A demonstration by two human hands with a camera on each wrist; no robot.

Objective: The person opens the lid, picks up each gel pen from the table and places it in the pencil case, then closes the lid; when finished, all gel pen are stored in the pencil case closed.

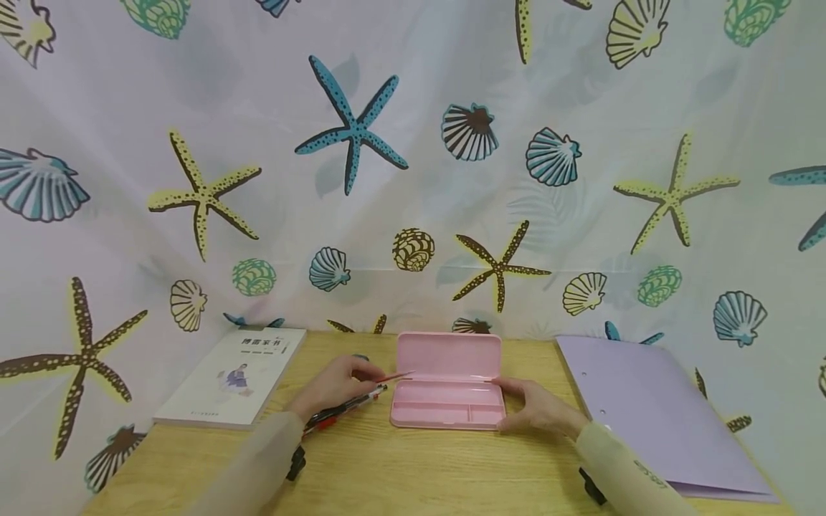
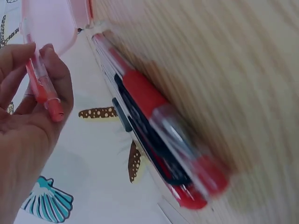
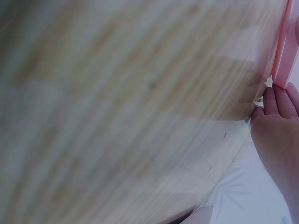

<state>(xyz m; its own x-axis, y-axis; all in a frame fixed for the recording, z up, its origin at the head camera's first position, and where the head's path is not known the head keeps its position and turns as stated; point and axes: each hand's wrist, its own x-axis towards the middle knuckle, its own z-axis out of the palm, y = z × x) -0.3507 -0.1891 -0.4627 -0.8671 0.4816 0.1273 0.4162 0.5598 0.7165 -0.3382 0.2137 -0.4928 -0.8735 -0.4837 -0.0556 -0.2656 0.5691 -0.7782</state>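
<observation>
A pink pencil case lies with its lid raised at the back; its tray has several compartments. My left hand pinches a red pen between thumb and fingers, its tip reaching over the case's left side. The left wrist view shows this pen's clear barrel with red parts. Below that hand, a group of pens, black and red, lies on the table. My right hand holds the case's right end, fingers near the hinge and thumb at the front corner.
A white book lies at the left of the wooden table. At the right is a purple folder. A cloth curtain with starfish and shells hangs behind the table's back edge.
</observation>
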